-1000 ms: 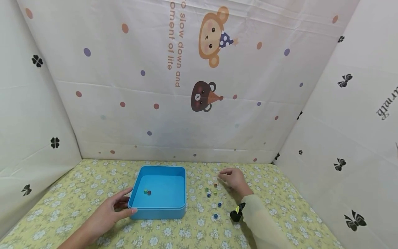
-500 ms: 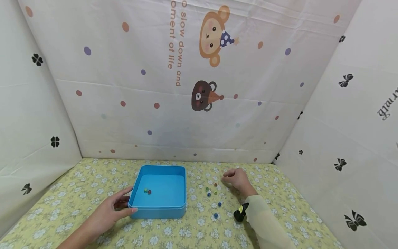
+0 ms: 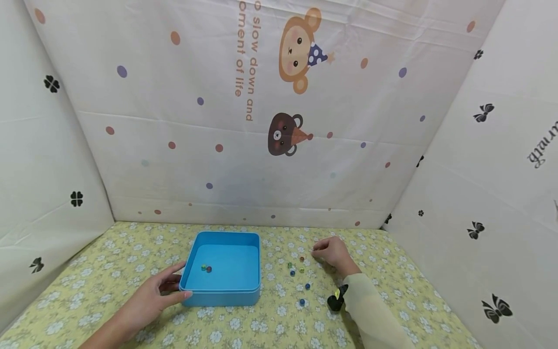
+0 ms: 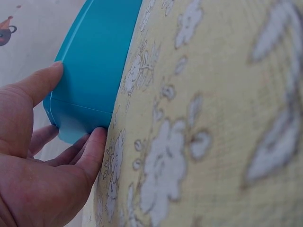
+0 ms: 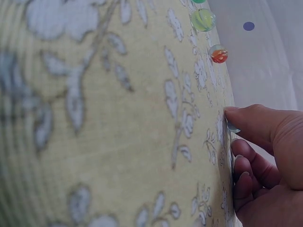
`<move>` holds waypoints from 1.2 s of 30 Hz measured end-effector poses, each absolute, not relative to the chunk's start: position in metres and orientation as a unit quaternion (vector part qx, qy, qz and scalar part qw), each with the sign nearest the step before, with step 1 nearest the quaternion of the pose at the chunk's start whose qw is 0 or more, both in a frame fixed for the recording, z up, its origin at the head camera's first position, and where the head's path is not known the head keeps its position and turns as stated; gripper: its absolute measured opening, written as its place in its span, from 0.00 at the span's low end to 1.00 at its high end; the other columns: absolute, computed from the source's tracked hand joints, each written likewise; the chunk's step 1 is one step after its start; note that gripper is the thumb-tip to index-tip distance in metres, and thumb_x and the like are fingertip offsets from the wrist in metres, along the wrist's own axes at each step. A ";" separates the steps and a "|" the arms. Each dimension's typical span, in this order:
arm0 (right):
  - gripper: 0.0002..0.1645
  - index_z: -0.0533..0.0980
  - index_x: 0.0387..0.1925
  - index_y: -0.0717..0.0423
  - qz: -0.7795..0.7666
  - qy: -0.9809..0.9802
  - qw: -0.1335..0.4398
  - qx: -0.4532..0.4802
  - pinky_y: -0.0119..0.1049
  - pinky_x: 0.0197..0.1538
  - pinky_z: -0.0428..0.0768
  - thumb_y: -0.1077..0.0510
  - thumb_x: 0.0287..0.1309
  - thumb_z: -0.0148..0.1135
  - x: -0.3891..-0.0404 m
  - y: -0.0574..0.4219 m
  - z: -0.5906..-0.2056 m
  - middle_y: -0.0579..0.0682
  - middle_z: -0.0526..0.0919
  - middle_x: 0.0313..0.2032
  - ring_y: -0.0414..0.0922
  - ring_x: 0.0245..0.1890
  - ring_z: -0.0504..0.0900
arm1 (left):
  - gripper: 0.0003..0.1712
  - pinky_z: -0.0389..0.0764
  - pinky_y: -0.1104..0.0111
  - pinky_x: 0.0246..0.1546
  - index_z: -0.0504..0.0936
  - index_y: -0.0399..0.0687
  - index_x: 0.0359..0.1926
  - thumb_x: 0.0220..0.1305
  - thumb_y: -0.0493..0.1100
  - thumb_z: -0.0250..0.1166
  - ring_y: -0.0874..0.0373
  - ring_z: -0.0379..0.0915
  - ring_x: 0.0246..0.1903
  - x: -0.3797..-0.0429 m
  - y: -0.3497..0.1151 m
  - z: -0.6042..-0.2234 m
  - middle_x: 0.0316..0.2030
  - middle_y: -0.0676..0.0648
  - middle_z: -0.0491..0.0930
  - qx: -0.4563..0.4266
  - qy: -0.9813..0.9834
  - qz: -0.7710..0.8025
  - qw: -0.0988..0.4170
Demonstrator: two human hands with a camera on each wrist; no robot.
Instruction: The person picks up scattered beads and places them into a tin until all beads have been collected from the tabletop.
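A square blue plastic box [image 3: 226,298] stands on the flowered cloth. My left hand [image 3: 150,295] grips its near left corner, thumb on the front wall and fingers along the side; the left wrist view shows the thumb [image 4: 45,82] pressed to the blue wall. Inside the box lie a green marble [image 3: 204,267] and a dark reddish marble [image 3: 209,269]. To the right, my right hand [image 3: 333,252] is down at the cloth with thumb and index finger together. The right wrist view shows a clear marble [image 5: 232,127] pinched there, mostly hidden by the thumb.
Between box and right hand lie several loose marbles, among them an orange one [image 3: 302,259], a yellow-green one [image 3: 302,270] and a blue one [image 3: 302,302]. A black wrist-worn device [image 3: 335,301] sits at the right cuff. Printed sheets [image 3: 244,169] wall in the table.
My right hand has shifted slightly to the right over the cloth, away from the loose marbles, then stayed put. The left hand and the box have not moved.
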State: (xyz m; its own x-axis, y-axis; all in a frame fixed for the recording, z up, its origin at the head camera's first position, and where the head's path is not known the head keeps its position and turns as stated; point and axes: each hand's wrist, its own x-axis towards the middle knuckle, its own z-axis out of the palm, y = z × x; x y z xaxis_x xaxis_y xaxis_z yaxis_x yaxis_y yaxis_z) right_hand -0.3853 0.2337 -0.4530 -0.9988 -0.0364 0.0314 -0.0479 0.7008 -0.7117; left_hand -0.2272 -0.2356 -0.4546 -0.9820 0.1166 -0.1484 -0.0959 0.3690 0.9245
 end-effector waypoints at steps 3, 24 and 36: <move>0.06 0.90 0.40 0.55 0.383 -0.924 0.010 0.024 0.37 0.33 0.88 0.59 0.60 0.74 -0.385 0.234 -0.453 0.52 0.89 0.46 0.44 0.36 0.84 | 0.52 0.93 0.56 0.53 0.52 0.43 0.81 0.67 0.49 0.71 0.38 0.76 0.62 -0.228 -0.236 -0.454 0.67 0.27 0.69 0.006 0.824 0.559 0.095; 0.07 0.89 0.40 0.55 0.388 -0.922 0.007 0.010 0.36 0.32 0.87 0.58 0.61 0.74 -0.379 0.236 -0.451 0.55 0.87 0.48 0.45 0.38 0.85 | 0.52 0.92 0.56 0.53 0.52 0.43 0.81 0.66 0.50 0.72 0.37 0.75 0.62 -0.228 -0.236 -0.453 0.67 0.27 0.69 -0.002 0.824 0.558 0.100; 0.07 0.89 0.40 0.54 0.409 -0.912 0.012 0.023 0.33 0.28 0.82 0.58 0.60 0.75 -0.371 0.237 -0.455 0.54 0.88 0.49 0.43 0.37 0.84 | 0.52 0.92 0.58 0.54 0.52 0.43 0.81 0.66 0.50 0.72 0.37 0.75 0.62 -0.228 -0.236 -0.452 0.68 0.27 0.69 0.001 0.822 0.561 0.100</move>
